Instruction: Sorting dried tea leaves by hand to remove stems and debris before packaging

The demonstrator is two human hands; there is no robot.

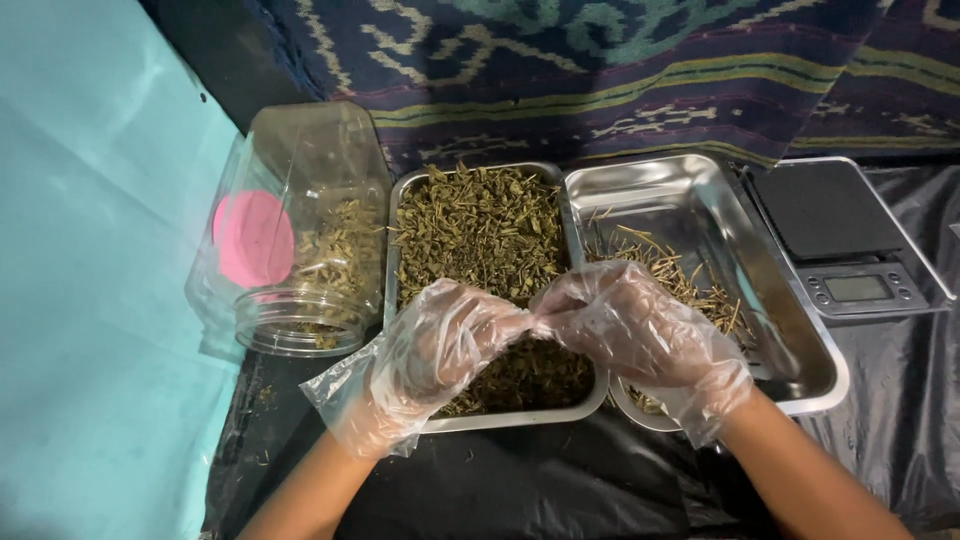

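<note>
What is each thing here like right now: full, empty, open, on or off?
Left hand: gloved, fingertips pinched against the right hand's.
Right hand: gloved, fingertips pinched.
Left tray: nearly full of dried leaves.
Right tray: mostly bare, some dry stems.
Plastic jar: lying on its side, open, partly filled.
Scale: nothing on it, display blank.

Home herb-sorting bench: steel trays [700,190], digital scale [850,240], woven cloth [620,70].

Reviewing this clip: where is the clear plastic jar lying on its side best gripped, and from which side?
Probably around the clear plastic jar mid-body, from above: it lies tipped, open mouth facing the person, pink base away. The left tray crowds its right side, so fingers span front to back.
</note>
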